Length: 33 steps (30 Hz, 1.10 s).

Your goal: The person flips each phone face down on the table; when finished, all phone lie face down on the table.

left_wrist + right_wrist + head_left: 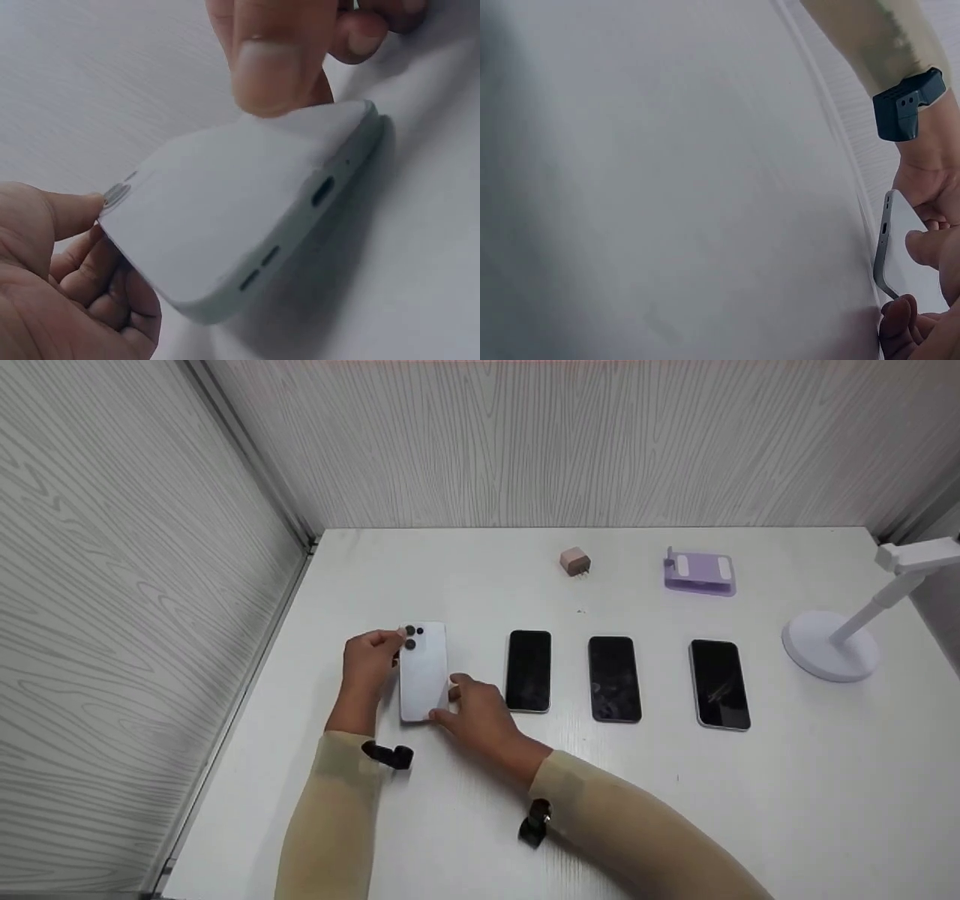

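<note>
A white smartphone is held back side up at the left of the table, its dark camera lenses at the upper left corner. My left hand pinches that corner, thumb on the back beside the lenses, other fingers curled at the edge. At the lower right corner my right hand grips the phone, its thumb over the back and its fingers along the side. The left wrist view shows the charging port on the phone's bottom edge, with a shadow below. The screen faces down, hidden.
Three dark-screened phones lie in a row to the right: one nearest, a middle one and a far one. Behind them are a pink plug adapter and a purple stand. A white round-based stand is at right.
</note>
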Available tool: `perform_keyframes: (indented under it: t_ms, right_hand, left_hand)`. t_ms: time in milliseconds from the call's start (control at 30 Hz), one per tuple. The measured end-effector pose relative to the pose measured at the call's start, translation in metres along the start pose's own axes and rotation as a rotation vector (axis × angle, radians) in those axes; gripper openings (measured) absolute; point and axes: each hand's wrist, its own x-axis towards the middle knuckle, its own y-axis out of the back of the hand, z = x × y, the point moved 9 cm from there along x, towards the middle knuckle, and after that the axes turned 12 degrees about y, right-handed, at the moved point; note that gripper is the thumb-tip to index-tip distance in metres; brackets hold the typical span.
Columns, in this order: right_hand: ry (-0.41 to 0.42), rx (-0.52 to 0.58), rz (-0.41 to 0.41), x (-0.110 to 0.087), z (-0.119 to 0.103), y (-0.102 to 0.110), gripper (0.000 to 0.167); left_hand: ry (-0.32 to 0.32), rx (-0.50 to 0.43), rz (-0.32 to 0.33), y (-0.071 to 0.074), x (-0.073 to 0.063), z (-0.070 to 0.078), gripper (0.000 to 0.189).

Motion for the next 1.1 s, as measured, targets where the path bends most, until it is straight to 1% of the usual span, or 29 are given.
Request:
perform_keyframes:
  t_ms: [167,267,467,533,700,900,967,1100]
  right_hand:
    - [0.032,-0.021,-0.01,0.005,-0.001,-0.001,0.065]
    - [0.051,-0.045,-0.03,0.006,-0.002,-0.003,0.065]
    - [0.048,-0.087,-0.081,0.005,-0.007,-0.009,0.071]
    - [0.047,-0.098,-0.086,0.004,-0.008,-0.011,0.072]
    - [0.046,-0.118,-0.092,0.0,-0.009,-0.014,0.073]
    - [0.068,-0.185,-0.105,-0.001,-0.011,-0.016,0.073]
    - [0.076,-0.201,-0.108,-0.001,-0.012,-0.018,0.072]
    - [0.083,-0.211,-0.11,-0.001,-0.012,-0.019,0.072]
  left_hand:
    - [0.005,-0.059,-0.037,0.0,0.003,-0.004,0.033]
    - [0.018,-0.063,-0.048,0.0,0.006,-0.007,0.031]
    - [0.052,-0.07,-0.028,0.004,0.01,-0.014,0.028]
    - [0.052,-0.055,-0.019,0.005,0.011,-0.016,0.029]
    - [0.024,0.011,0.003,0.008,0.012,-0.017,0.033]
    - [0.008,0.05,0.024,0.012,0.012,-0.017,0.035]
    - [0.008,0.062,0.018,0.012,0.012,-0.017,0.034]
    - [0.012,0.076,-0.02,0.011,0.013,-0.02,0.036]
